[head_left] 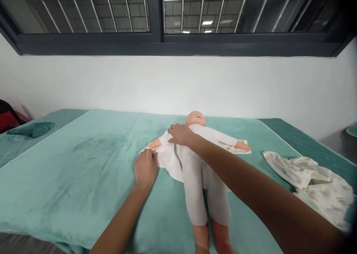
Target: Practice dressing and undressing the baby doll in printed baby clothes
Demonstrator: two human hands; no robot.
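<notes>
A baby doll [192, 164] in a white long-sleeved suit lies on its back, head toward the wall and bare feet toward me. Spread beneath it is a white garment [170, 164], its sleeves stretched out under the doll's arms. My left hand [146, 167] is closed on the end of the garment's sleeve, just below the doll's hand on the left. My right hand [180, 134] reaches across the doll, its fingers curled over the upper arm on that side. My right forearm hides part of the doll's body and leg.
A crumpled white printed cloth [315, 183] lies at the right. Green plush covering [78, 172] spreads over the bed, with a folded bit [30, 129] at the far left. Behind stands a white wall [139, 83] under a barred window [156, 42]. A red and black item [8, 118] is at the left edge.
</notes>
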